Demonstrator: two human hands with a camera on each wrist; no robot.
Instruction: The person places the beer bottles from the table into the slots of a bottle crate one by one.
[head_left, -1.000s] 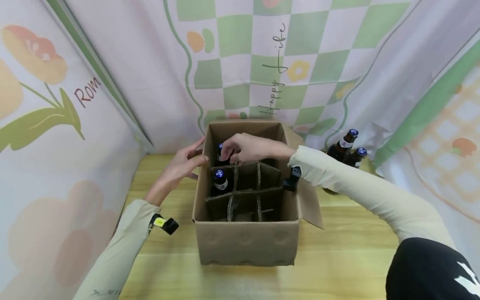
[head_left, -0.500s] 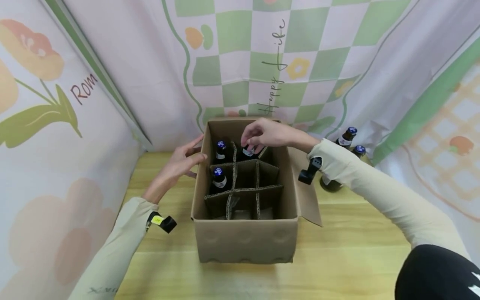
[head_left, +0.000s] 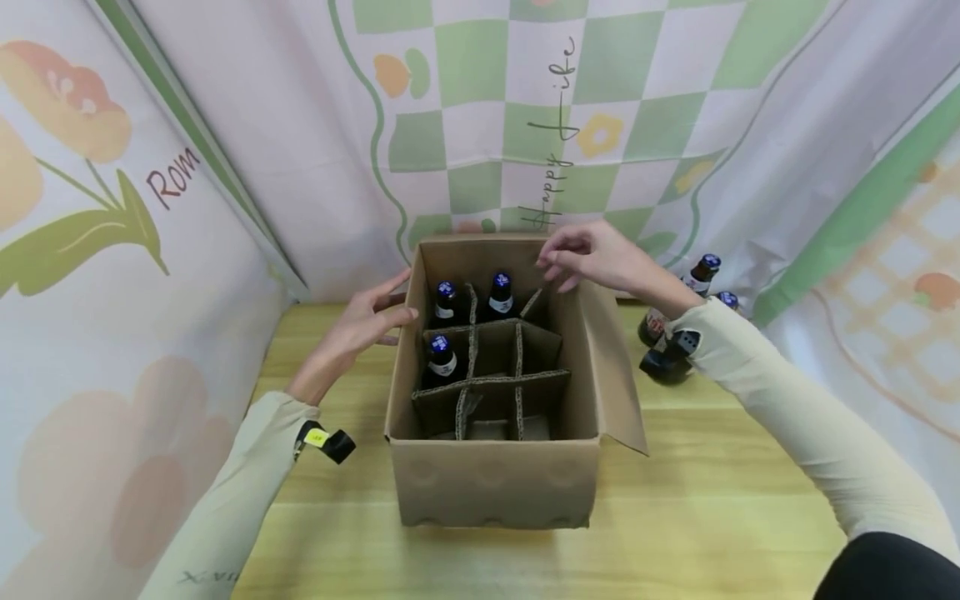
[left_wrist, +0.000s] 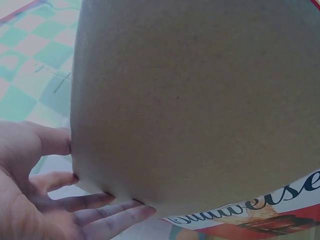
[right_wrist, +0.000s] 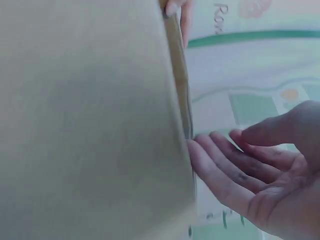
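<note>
Three dark beer bottles with blue caps stand in the divided cardboard box (head_left: 495,483): a back-left bottle (head_left: 446,302), a back-middle bottle (head_left: 500,296) and a bottle in the left middle cell (head_left: 441,360). At the box's left wall is my left hand (head_left: 367,323), its thumb by the rim; in the left wrist view the spread fingertips touch the outer cardboard. Over the back right corner hovers my right hand (head_left: 592,257), holding nothing, its fingers loosely bent. Cardboard dividers (head_left: 491,382) separate the cells.
More beer bottles (head_left: 705,271) stand on the wooden table (head_left: 697,483) right of the box, partly behind my right forearm. A side flap (head_left: 618,375) hangs outward on the right. Patterned curtain (head_left: 480,125) closes off the back and sides.
My right hand moved from the back-left bottle to the back-middle bottle, then let go and drew up and right. The left hand stayed at the box wall.
</note>
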